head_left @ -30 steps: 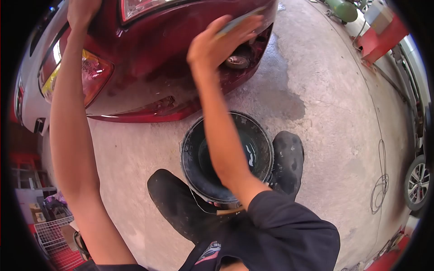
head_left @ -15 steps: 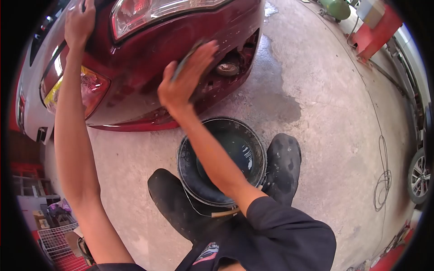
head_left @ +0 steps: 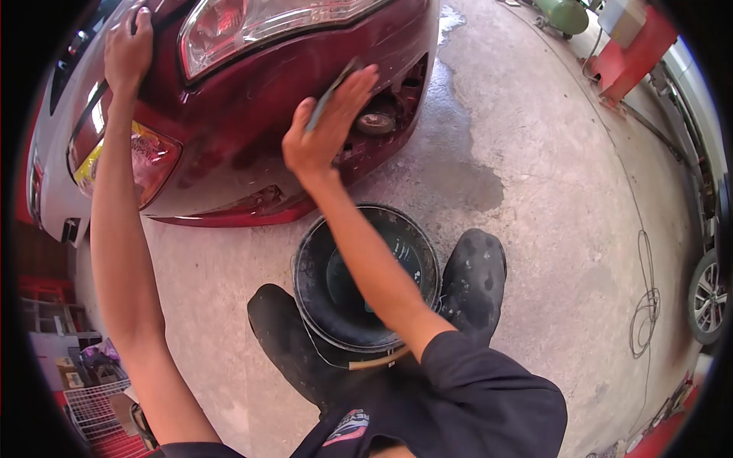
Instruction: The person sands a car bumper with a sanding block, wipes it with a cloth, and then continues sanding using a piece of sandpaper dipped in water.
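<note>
My right hand [head_left: 324,130] presses a thin grey sheet of sandpaper [head_left: 328,101] against the dark red car bumper [head_left: 252,130]; its fingers lie long over the sheet, thumb apart. Most of the sheet is hidden under the palm. Higher up at the left, my left hand [head_left: 128,52] rests on the car body beside the large lamp [head_left: 221,38], with no object showing in it. A second lamp [head_left: 145,160] with a yellow part sits below that hand. Near my right fingertips is a small round lamp [head_left: 376,124] in the bumper opening.
Between my knees stands a black bucket [head_left: 305,305] with dark water. The concrete floor [head_left: 550,229] has a wet patch [head_left: 466,179]. A thin cable [head_left: 645,320] lies coiled at the right, near a car wheel [head_left: 708,298]. A red post [head_left: 634,57] stands behind.
My right hand and the sandpaper have moved a little to the right across the bumper. The left hand stays on the car body. The view has shifted slightly.
</note>
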Motion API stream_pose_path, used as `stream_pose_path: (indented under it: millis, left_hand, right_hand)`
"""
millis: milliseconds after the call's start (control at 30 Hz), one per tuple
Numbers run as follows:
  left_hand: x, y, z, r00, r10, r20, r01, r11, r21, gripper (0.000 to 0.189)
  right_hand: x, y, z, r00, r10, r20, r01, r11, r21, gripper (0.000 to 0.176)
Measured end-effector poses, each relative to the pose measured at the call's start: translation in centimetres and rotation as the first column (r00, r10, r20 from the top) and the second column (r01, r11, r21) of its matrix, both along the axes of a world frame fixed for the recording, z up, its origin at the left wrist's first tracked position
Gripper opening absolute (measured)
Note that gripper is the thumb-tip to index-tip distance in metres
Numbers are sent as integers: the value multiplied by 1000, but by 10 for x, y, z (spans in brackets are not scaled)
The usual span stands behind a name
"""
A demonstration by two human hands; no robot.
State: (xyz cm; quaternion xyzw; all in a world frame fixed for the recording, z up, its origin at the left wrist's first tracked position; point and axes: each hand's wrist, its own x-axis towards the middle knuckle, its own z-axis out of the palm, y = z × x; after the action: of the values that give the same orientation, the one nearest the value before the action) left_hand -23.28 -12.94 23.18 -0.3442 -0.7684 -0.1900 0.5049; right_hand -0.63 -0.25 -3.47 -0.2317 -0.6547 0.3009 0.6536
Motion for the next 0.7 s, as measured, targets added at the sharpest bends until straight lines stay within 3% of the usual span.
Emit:
stream_pose_path:
  millis: [67,133,200,233,267,300,333,367,433,533,633,700]
  left_hand:
    - [-9,1,-1,1000,6,-28,-6,1000,-6,50]
    - [-10,0,-1,996,85,-38,-85,996,-13,50]
    - [49,15,-4,998,69,-4,-69,997,37,41]
    - [70,24,-1,999,51,3,-51,997,66,39]
    - [-2,5,1,971,236,35,-236,972,12,49]
    - [-6,1,2,983,182,31,-182,983,12,49]
    - [-2,3,0,992,121,32,-122,992,32,48]
    - [0,5,-2,998,63,31,-64,997,35,48]
    - [-1,0,-2,997,65,47,-66,997,34,48]
    - [7,6,2,997,62,56,-65,997,49,50]
    - [17,11,3,988,95,118,-103,993,60,51]
    - [22,16,4,990,73,118,-82,994,75,50]
  right_hand:
    - [4,72,23,997,-75,22,76,996,-54,75]
    - [16,136,56,975,172,-139,-216,879,-426,76]
    - [10,137,54,982,157,-104,-187,877,-442,77]
    - [7,105,51,988,51,-146,-102,926,-362,76]
    - [9,60,42,999,-32,-41,21,967,-253,76]
    - [5,18,22,996,-57,63,64,990,-128,76]
    - [-4,-19,2,997,-61,41,62,998,-12,77]
    - [-11,-31,-13,1000,12,-22,-13,998,-67,78]
    - [-8,4,1,996,-86,-18,85,996,-19,76]
    - [-1,84,42,988,-15,-156,-60,885,-462,75]
    - [-3,64,50,981,-110,-159,15,863,-504,75]
    - [-10,-6,28,990,-135,-51,107,926,-362,75]
